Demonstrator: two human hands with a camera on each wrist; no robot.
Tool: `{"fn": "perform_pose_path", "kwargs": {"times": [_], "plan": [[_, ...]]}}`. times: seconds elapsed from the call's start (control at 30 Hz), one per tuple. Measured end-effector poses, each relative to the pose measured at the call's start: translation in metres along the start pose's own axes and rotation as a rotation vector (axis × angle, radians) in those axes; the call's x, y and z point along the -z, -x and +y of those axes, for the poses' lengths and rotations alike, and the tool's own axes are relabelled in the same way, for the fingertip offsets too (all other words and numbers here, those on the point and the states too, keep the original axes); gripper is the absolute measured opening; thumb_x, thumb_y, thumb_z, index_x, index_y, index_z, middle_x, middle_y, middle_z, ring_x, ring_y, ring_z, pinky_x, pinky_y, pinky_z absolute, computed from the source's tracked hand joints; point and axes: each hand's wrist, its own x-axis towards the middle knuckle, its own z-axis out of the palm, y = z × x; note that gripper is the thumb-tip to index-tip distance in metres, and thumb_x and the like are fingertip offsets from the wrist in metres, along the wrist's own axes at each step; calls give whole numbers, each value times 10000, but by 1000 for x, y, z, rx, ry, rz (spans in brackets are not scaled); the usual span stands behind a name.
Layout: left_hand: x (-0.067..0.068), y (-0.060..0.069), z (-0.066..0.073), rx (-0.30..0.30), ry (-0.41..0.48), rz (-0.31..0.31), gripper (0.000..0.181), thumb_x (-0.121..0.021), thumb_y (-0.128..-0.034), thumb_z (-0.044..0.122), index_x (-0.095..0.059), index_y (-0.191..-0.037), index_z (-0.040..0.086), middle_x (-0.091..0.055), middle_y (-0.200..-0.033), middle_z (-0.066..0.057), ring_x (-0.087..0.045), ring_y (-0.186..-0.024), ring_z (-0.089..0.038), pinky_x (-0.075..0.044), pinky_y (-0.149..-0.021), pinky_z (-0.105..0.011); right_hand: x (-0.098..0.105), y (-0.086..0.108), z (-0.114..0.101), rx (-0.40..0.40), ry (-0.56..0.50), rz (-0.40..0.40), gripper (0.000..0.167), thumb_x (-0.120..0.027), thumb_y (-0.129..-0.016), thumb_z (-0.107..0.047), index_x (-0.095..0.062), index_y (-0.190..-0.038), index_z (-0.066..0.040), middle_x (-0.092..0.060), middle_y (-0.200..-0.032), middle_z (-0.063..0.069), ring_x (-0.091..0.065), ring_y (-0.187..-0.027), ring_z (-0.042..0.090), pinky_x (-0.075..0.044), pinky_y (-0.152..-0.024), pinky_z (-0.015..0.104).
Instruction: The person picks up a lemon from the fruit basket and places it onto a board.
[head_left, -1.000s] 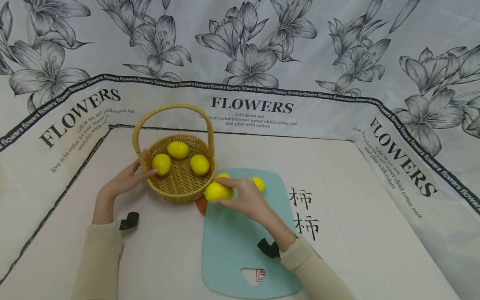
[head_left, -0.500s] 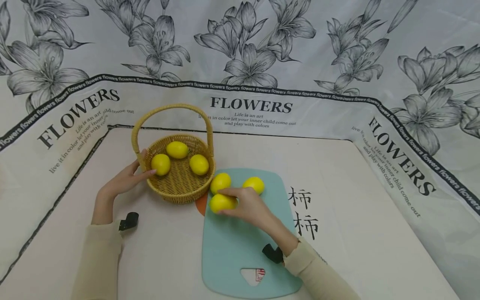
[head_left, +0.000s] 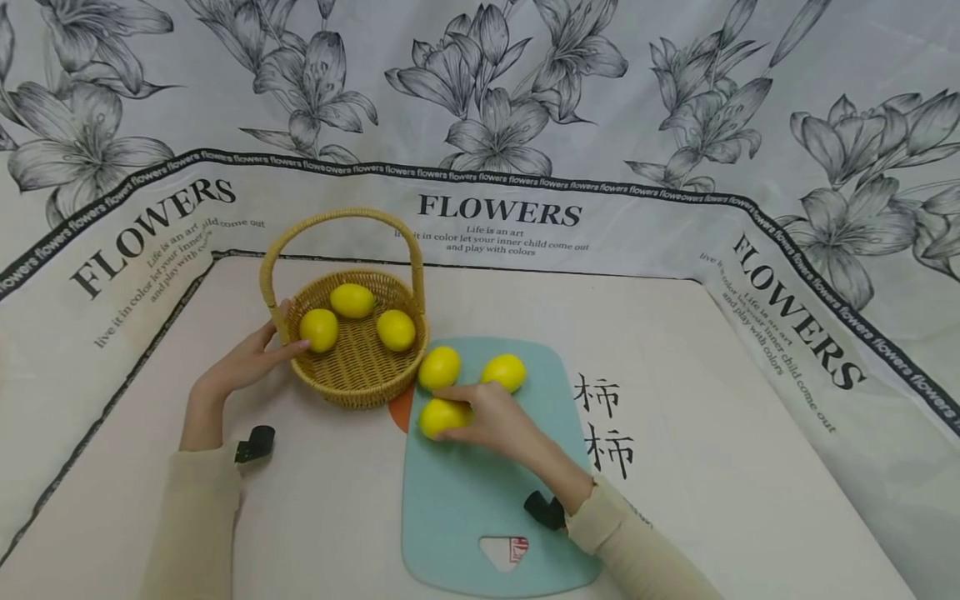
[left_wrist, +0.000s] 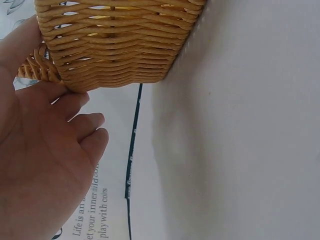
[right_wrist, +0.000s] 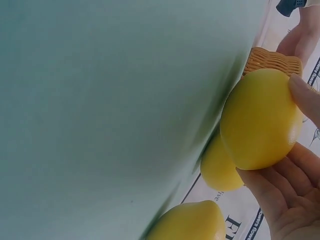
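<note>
My left hand (head_left: 243,360) holds the side of a woven wicker basket (head_left: 360,385), thumb over the rim and fingers outside. Three yellow lemons lie inside: one at the back (head_left: 352,301), one on the left (head_left: 318,330), one on the right (head_left: 396,331). My right hand (head_left: 498,421) pinches another lemon (right_wrist: 262,120) between thumb and fingers, low over the light-blue cutting board (head_left: 487,492). Just behind it on the board are two more lemons, one beside the basket (head_left: 439,368) and one farther right (head_left: 504,372).
The basket's tall arched handle (head_left: 341,214) stands upright. A white cloth with printed flowers and lettering (head_left: 498,210) rises behind the white tabletop (head_left: 712,433). Part of an orange print (head_left: 400,410) shows between basket and board. Black characters (head_left: 607,425) are printed right of the board.
My right hand has brought its lemon from beside the basket rim down and toward me, over the cutting board. The left hand keeps its hold on the basket.
</note>
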Motion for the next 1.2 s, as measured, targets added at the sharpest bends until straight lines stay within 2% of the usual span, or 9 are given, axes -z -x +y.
{"fn": "perform_pose_path", "kwargs": {"times": [0.13,0.37,0.8,1.2], "plan": [[0,-1,0,-14,-10,2,873,-521,-975,460,88,-1541,195,83,-1601,-113,34,-1420,-472,-53,-1066,-709,0,0,-2,-14,6,-17,539,-826,-774,-248,-653,-1242,-46,-670,-1194,63,-620,-980,115,-517,-887,288],[1,-1,0,-12,-6,-2,877,-519,-975,462,96,-1540,193,88,-1600,-120,36,-1418,-477,-55,-1062,-713,2,0,-4,-28,25,-33,561,-822,-777,-254,-637,-1264,-45,-664,-1207,64,-604,-938,112,-516,-884,290],[1,-1,0,-1,4,-2,894,-529,-969,469,93,-1542,178,76,-1597,-149,32,-1415,-483,-58,-1060,-716,3,2,-3,-10,60,-48,616,-833,-763,-245,-607,-1302,-47,-640,-1250,67,-604,-997,118,-505,-918,308],[1,-1,0,-10,-1,-4,885,-524,-971,464,99,-1540,197,85,-1599,-126,36,-1418,-476,-56,-1063,-712,2,3,-6,13,40,-53,624,-823,-774,-258,-595,-1308,-27,-625,-1274,69,-602,-1068,114,-490,-948,308]]}}
